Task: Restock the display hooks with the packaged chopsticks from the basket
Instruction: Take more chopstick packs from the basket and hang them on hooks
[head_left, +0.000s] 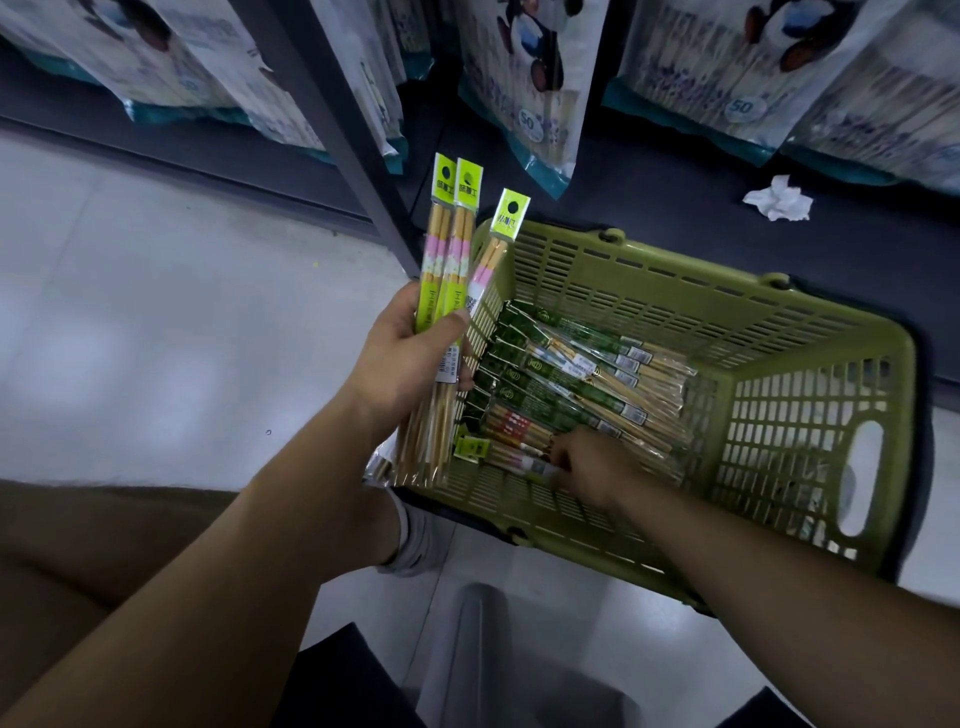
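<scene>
My left hand (410, 353) grips three clear packs of pink-banded chopsticks (448, 244) with lime-green header cards, fanned upward over the left end of the green slatted basket (800, 426). Inside the basket lie several dark-green chopstick packs (571, 364) in a slanted row. My right hand (592, 467) reaches down into the basket's near corner, its fingers curled onto a red-and-white pack (519, 434); whether it grips that pack is hidden. A lime-green header card (471, 448) lies just left of that hand.
The basket sits on the dark bottom shelf edge (675, 208) and pale floor (156, 312). Large bags of disposable chopsticks (524, 98) hang above. A dark shelf upright (343, 135) stands left of the basket. Crumpled white paper (778, 198) lies on the shelf. My foot in a sock (415, 535) is beside the basket.
</scene>
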